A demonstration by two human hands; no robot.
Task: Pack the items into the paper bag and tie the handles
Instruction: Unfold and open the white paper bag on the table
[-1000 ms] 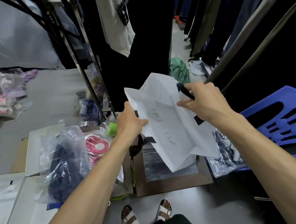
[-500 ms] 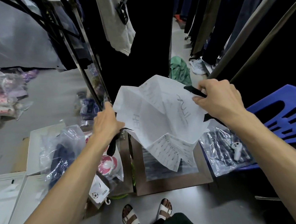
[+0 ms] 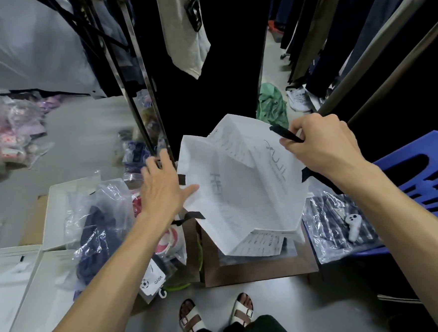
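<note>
A white paper bag (image 3: pixel 242 187) with grey lettering hangs in front of me, its mouth spread wide. My right hand (image 3: pixel 323 148) pinches the bag's right rim together with a black ribbon handle (image 3: pixel 285 134). My left hand (image 3: pixel 163 188) is flat against the bag's left side, fingers spread, thumb on the paper. A second black handle (image 3: pixel 189 217) dangles at the lower left rim. A clear packet with dark blue clothing (image 3: pixel 95 226) lies to the left, and a packet of striped fabric (image 3: pixel 338 225) lies on the right.
A brown box (image 3: pixel 259 272) sits under the bag. White flat boxes (image 3: pixel 21 283) lie at the left, a blue plastic stool (image 3: pixel 420 175) at the right. Clothes racks with hanging garments (image 3: pixel 205 63) stand ahead. Small packaged goods (image 3: pixel 156 279) lie by my sandalled feet (image 3: pixel 215 316).
The bag has been pulled open and its mouth now faces me. My left hand let go of the left handle and moved onto the bag's left side; my right hand kept its hold.
</note>
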